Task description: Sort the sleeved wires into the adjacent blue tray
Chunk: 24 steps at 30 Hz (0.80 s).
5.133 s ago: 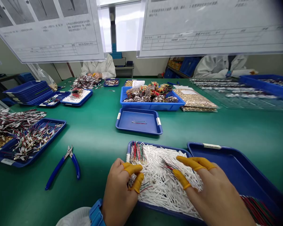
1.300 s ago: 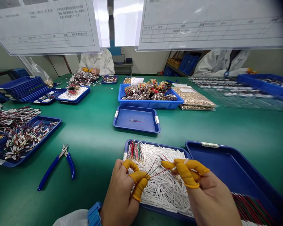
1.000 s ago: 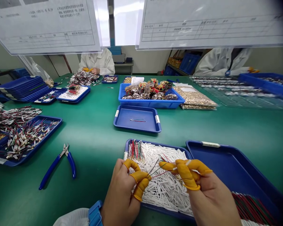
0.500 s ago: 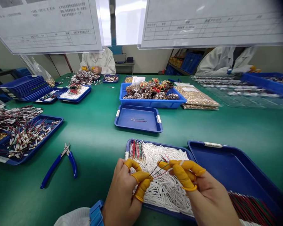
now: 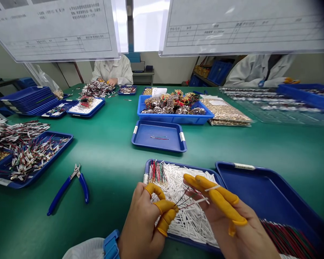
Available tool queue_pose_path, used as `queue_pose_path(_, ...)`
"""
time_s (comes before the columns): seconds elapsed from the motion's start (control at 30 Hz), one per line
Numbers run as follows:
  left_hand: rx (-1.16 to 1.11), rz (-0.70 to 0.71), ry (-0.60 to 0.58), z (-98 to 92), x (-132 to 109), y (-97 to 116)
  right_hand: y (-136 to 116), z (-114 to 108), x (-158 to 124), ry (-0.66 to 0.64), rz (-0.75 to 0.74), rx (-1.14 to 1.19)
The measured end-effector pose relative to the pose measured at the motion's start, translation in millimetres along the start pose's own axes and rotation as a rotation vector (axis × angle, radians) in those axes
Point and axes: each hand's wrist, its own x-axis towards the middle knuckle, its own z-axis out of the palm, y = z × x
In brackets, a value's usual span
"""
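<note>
My left hand (image 5: 148, 219), in yellow finger cots, pinches a few thin wires (image 5: 181, 197) between thumb and fingertip. The wires fan out to the right, dark and red. A white tube (image 5: 201, 200) sits around the red one. Just right of it is my right hand (image 5: 226, 208), also in yellow finger cots, with another short white tube (image 5: 212, 187) between its thumb tip and fingers. Both hands are over a blue tray (image 5: 183, 166) heaped with white tubes (image 5: 189, 219). A bunch of red, green and black wires (image 5: 158, 172) lies in its far left corner.
Blue-handled cutters (image 5: 82, 185) lie open at left, near a tray of tubed wires (image 5: 40, 154). A blue tray (image 5: 259, 187) at right has wires (image 5: 288, 239) near its front. Ahead are a shallow tray (image 5: 159, 144) and a parts bin (image 5: 175, 118). Two people sit opposite.
My right hand has drawn back slightly to the right and its fingers have loosened, leaving the white tube on the red wire exposed. My left hand keeps its pinch.
</note>
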Motion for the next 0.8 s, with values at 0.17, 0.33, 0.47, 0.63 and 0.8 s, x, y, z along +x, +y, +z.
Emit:
queue_pose_path(0.17, 0.015, -0.008, 0.003, 0.0, -0.1, 1.2, -2.9, 1.8, -4.3, 0.019, 0.032, 0.075)
queue_pose_path(0.33, 0.017, -0.014, 0.001, 0.1, -0.2, 1.6, -4.0, 5.6, -7.5, -0.11, 0.038, 0.047)
queue_pose_path(0.47, 0.01, 0.005, 0.033, 0.3, -1.0, 0.8, -2.8, 2.8, -5.6, -0.21, 0.025, -0.078)
queue_pose_path(0.63, -0.032, -0.018, 0.116, 1.1, -1.0, -2.0, -10.8, -22.4, 9.1, -0.181, -0.381, -0.631)
queue_pose_path(0.8, -0.049, -0.032, 0.12, 1.3, -0.6, -2.3, -3.5, -38.3, 20.0, -0.417, -0.723, -1.354)
